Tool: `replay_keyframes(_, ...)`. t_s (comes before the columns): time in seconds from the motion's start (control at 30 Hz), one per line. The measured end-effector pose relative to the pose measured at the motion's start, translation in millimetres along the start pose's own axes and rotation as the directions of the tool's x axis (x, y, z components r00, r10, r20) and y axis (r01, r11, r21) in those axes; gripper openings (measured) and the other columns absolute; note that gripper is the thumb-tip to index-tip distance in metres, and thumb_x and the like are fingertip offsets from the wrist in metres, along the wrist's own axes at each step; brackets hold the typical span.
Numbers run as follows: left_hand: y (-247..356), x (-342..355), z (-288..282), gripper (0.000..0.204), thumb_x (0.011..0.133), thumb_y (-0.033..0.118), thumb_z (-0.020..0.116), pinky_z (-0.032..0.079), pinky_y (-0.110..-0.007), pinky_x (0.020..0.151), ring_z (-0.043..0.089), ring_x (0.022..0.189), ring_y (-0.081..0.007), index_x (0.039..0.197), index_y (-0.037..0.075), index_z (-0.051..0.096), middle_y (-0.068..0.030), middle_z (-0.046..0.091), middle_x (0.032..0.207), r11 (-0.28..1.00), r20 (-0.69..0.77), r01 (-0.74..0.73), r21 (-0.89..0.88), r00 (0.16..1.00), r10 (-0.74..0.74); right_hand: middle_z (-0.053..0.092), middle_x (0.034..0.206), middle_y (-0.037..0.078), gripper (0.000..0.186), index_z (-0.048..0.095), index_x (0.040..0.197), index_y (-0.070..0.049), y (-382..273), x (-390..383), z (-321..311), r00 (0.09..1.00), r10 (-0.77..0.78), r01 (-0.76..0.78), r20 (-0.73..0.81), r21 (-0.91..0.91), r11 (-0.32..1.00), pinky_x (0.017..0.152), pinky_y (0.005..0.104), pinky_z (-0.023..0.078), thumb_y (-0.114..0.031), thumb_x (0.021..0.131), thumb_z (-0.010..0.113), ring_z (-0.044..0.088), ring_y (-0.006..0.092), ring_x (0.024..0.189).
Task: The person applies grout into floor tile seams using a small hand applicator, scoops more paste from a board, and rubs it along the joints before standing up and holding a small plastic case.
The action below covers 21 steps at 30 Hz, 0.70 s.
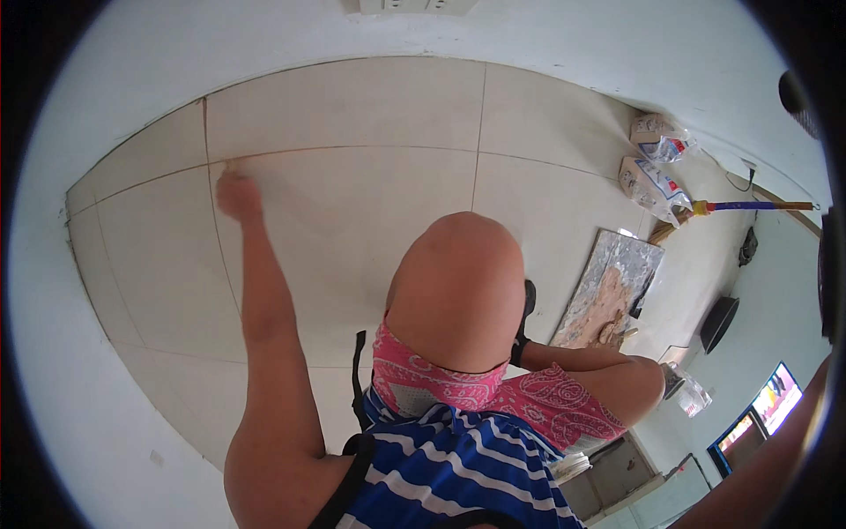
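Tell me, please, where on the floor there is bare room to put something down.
Bare tile lies between the left hand and the raised knee, and more reaches forward to the far wall. It is crowded at the right, where the board, two bags and broom lie close together.

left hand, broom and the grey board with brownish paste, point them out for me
Left hand (239, 195), head view: middle of the hand
Broom (740, 205), head view: on its handle
Grey board (627, 254), head view: bare upper part
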<state>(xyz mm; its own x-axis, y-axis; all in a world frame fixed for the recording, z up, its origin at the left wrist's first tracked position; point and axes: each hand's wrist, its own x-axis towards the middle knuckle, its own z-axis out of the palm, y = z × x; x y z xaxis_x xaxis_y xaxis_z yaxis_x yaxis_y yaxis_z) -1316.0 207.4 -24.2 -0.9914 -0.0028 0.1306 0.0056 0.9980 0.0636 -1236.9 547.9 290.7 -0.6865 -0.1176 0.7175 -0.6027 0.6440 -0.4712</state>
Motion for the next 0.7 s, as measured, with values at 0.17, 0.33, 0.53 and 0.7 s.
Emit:
replay_keyframes(0.17,155,-129,-3,0.027,0.082,0.013,0.056,0.051,-0.044,0.072,0.061,0.084,-0.0297,0.108,0.012,0.061,-0.0103,0.064,0.089,0.921,0.197,-0.309,-0.238,0.913,0.358,0.054,0.091,0.005,0.01,0.054,0.085,-0.014,-8,-10,11,1.0,0.025,-0.025,-0.004,0.043,0.999,0.074,0.0397,0.039,-0.021,0.079,0.058,0.052,0.0236,0.092)
replay_keyframes(0.33,224,-172,-20,0.02,0.077,0.007,0.06,0.05,-0.045,0.07,0.062,0.081,-0.0324,0.097,0.008,0.063,-0.0126,0.062,0.083,0.746,0.246,-0.333,-0.577,0.8,0.547,0.054,0.09,0.005,0.01,0.055,0.085,-0.014,-21,1,17,1.0,-0.004,0.006,-0.021,0.085,0.996,0.074,0.0394,0.039,-0.02,0.079,0.059,0.052,0.0233,0.091)
replay_keyframes(0.53,125,-87,3,0.024,0.078,0.007,0.065,0.049,-0.033,0.064,0.063,0.073,-0.0216,0.102,0.005,0.064,-0.0094,0.066,0.086,0.625,0.23,0.058,-0.779,0.953,0.199,0.054,0.09,0.004,0.009,0.055,0.084,-0.014,-23,6,22,1.0,-0.004,0.006,-0.023,0.09,0.996,0.074,0.0391,0.039,-0.019,0.079,0.06,0.052,0.023,0.091)
replay_keyframes(0.7,162,-70,-34,0.026,0.084,0.008,0.064,0.05,-0.027,0.07,0.062,0.083,-0.0124,0.109,0.0,0.063,-0.0038,0.065,0.093,0.107,0.654,0.677,-0.728,0.64,0.404,0.055,0.089,0.004,0.008,0.055,0.083,-0.014,-24,-14,-1,1.0,0.018,-0.017,-0.01,0.037,0.999,0.074,0.0388,0.039,-0.018,0.078,0.061,0.053,0.0227,0.091)
